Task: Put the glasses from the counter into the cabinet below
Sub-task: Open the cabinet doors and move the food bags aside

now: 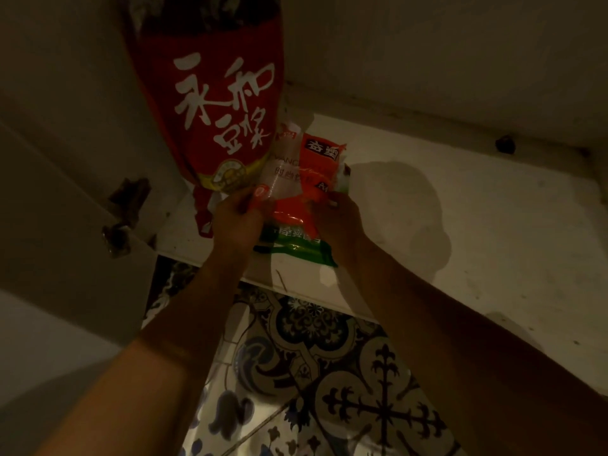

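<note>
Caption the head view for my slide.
Left hand and right hand grip plastic packets on the cabinet shelf beside a red bag.

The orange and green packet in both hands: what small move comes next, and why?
Probably push the packet back against the red bag. The left hand and right hand both grip it near the front of the shelf, which lies bare to the right; tucking it aside should leave that space for glasses, none in view.

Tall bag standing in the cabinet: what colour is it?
The tall bag is red with white characters; head view.
</note>
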Action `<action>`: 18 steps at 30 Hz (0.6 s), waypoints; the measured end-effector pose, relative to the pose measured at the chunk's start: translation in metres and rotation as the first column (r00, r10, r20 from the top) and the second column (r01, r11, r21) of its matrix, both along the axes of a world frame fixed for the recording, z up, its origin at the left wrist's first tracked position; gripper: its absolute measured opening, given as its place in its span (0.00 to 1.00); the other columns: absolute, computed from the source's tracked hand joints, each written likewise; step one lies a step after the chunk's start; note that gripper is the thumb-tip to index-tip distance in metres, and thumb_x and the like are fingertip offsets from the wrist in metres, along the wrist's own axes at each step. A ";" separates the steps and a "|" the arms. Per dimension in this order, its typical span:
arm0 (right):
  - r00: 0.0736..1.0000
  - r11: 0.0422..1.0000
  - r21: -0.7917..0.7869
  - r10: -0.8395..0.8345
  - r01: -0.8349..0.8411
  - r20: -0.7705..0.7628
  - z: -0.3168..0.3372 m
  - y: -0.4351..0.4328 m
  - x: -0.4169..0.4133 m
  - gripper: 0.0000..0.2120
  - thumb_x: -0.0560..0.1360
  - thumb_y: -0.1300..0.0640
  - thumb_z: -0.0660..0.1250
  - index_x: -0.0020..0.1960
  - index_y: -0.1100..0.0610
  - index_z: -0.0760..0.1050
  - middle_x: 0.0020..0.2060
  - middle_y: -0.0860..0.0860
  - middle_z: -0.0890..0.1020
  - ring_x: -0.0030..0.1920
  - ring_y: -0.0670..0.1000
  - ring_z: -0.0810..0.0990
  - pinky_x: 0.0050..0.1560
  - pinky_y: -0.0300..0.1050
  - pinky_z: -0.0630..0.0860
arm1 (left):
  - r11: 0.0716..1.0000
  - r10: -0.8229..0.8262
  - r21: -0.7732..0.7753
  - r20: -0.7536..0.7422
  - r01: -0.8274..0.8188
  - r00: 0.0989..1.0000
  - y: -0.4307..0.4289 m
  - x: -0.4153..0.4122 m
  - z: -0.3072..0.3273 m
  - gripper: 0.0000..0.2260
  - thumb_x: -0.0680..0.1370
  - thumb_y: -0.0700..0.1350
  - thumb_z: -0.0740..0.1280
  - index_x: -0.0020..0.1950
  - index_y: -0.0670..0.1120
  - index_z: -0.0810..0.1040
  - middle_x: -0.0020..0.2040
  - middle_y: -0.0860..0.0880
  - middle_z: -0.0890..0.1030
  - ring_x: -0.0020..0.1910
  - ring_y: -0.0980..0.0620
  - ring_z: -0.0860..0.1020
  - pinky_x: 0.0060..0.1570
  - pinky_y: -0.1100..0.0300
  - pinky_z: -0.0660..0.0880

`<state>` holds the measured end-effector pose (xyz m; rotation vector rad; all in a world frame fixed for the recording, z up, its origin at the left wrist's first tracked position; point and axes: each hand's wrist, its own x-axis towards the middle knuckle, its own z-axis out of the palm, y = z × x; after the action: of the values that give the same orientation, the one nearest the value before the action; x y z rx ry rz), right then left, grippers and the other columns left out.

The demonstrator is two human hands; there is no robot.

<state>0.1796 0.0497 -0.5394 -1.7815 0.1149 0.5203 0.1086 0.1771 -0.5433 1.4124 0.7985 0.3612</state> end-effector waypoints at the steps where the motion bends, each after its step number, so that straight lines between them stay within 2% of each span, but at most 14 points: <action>1: 1.000 1.000 -0.017 0.009 -0.008 0.024 -0.002 0.000 0.001 0.14 0.78 0.51 0.70 0.62 0.53 0.78 0.53 0.54 0.85 0.47 0.56 0.87 0.52 0.60 0.84 | 1.000 0.004 0.006 -0.002 -0.004 1.000 0.000 0.001 -0.001 0.15 0.78 0.49 0.73 0.64 0.47 0.83 0.57 0.47 0.86 0.55 0.47 0.85 0.57 0.42 0.81; 3: 0.996 0.997 -0.074 0.043 -0.037 0.076 -0.003 0.001 0.002 0.15 0.78 0.49 0.69 0.63 0.52 0.78 0.52 0.52 0.85 0.45 0.53 0.86 0.52 0.56 0.84 | 1.000 0.011 0.030 -0.011 -0.010 1.000 0.001 0.002 -0.002 0.16 0.79 0.47 0.72 0.65 0.45 0.82 0.59 0.44 0.85 0.57 0.45 0.84 0.58 0.41 0.81; 5: 0.988 0.984 -0.158 0.097 -0.078 0.118 -0.002 -0.001 0.004 0.16 0.79 0.47 0.68 0.64 0.51 0.77 0.49 0.48 0.84 0.42 0.47 0.82 0.47 0.47 0.81 | 0.999 0.007 0.053 -0.021 -0.006 1.000 0.001 0.001 -0.001 0.17 0.79 0.46 0.72 0.67 0.43 0.80 0.61 0.43 0.83 0.60 0.43 0.82 0.59 0.41 0.80; 7: 0.983 0.980 -0.162 0.138 -0.119 0.117 0.000 -0.004 0.004 0.16 0.80 0.48 0.67 0.65 0.51 0.76 0.48 0.48 0.84 0.41 0.46 0.81 0.43 0.41 0.77 | 0.998 -0.002 0.068 -0.019 0.003 1.000 0.001 -0.003 0.001 0.17 0.79 0.46 0.72 0.67 0.43 0.80 0.62 0.43 0.83 0.60 0.44 0.82 0.60 0.44 0.80; 9: 0.981 0.982 -0.116 0.159 -0.146 0.107 0.005 -0.010 0.001 0.18 0.80 0.49 0.68 0.68 0.52 0.74 0.56 0.50 0.84 0.49 0.50 0.83 0.49 0.44 0.79 | 0.995 -0.005 0.098 -0.004 0.006 1.000 0.001 -0.009 0.004 0.16 0.79 0.46 0.72 0.66 0.44 0.81 0.58 0.47 0.85 0.57 0.51 0.83 0.55 0.54 0.82; 11: 0.968 0.970 -0.166 0.204 -0.179 0.147 0.012 -0.022 -0.003 0.22 0.80 0.48 0.68 0.72 0.53 0.71 0.60 0.48 0.82 0.54 0.48 0.79 0.52 0.45 0.76 | 0.976 -0.018 0.217 -0.014 0.021 1.000 -0.003 -0.014 0.010 0.16 0.79 0.45 0.73 0.66 0.45 0.81 0.55 0.54 0.84 0.51 0.61 0.82 0.45 0.71 0.79; 12: 0.954 0.956 -0.216 0.239 -0.198 0.180 0.016 -0.031 -0.006 0.25 0.80 0.46 0.68 0.73 0.54 0.69 0.62 0.51 0.81 0.54 0.49 0.78 0.53 0.45 0.74 | 0.957 -0.025 0.287 -0.039 0.035 0.999 -0.005 -0.017 0.014 0.16 0.79 0.44 0.72 0.67 0.45 0.81 0.56 0.55 0.82 0.52 0.61 0.80 0.43 0.74 0.76; 13: 0.930 0.930 -0.294 0.291 -0.220 0.224 0.020 -0.041 -0.010 0.28 0.80 0.45 0.68 0.75 0.56 0.67 0.63 0.54 0.81 0.56 0.51 0.78 0.54 0.46 0.75 | 0.938 -0.034 0.342 -0.063 0.053 0.997 -0.008 -0.020 0.019 0.17 0.79 0.42 0.72 0.68 0.45 0.80 0.57 0.55 0.81 0.54 0.58 0.79 0.45 0.73 0.76; 15: 0.850 0.814 -0.522 0.446 -0.255 0.281 0.030 -0.065 -0.016 0.36 0.80 0.41 0.66 0.79 0.58 0.60 0.67 0.60 0.76 0.65 0.60 0.76 0.64 0.55 0.75 | 0.904 -0.074 0.414 -0.086 0.103 0.994 -0.018 -0.024 0.032 0.15 0.80 0.38 0.69 0.67 0.42 0.80 0.59 0.49 0.81 0.57 0.50 0.79 0.56 0.61 0.78; 16: 0.803 0.724 -0.641 0.528 -0.256 0.275 0.037 -0.078 -0.019 0.38 0.80 0.39 0.64 0.81 0.58 0.55 0.71 0.62 0.72 0.70 0.63 0.71 0.69 0.58 0.70 | 0.882 -0.102 0.450 -0.104 0.139 0.989 -0.027 -0.025 0.041 0.12 0.80 0.39 0.68 0.64 0.41 0.80 0.59 0.45 0.82 0.57 0.48 0.79 0.58 0.56 0.78; 18: 0.717 0.563 -0.801 0.643 -0.204 0.269 0.058 -0.105 -0.021 0.41 0.81 0.36 0.59 0.83 0.56 0.47 0.78 0.63 0.61 0.78 0.65 0.60 0.77 0.62 0.58 | 0.798 -0.156 0.559 -0.168 0.224 0.973 -0.049 -0.025 0.069 0.07 0.82 0.44 0.67 0.57 0.43 0.80 0.59 0.41 0.83 0.55 0.47 0.79 0.58 0.54 0.76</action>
<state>0.1581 -0.0553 -0.4814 -2.7314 -0.6602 0.3024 0.0833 0.1280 -0.4744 2.0865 0.6517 0.3852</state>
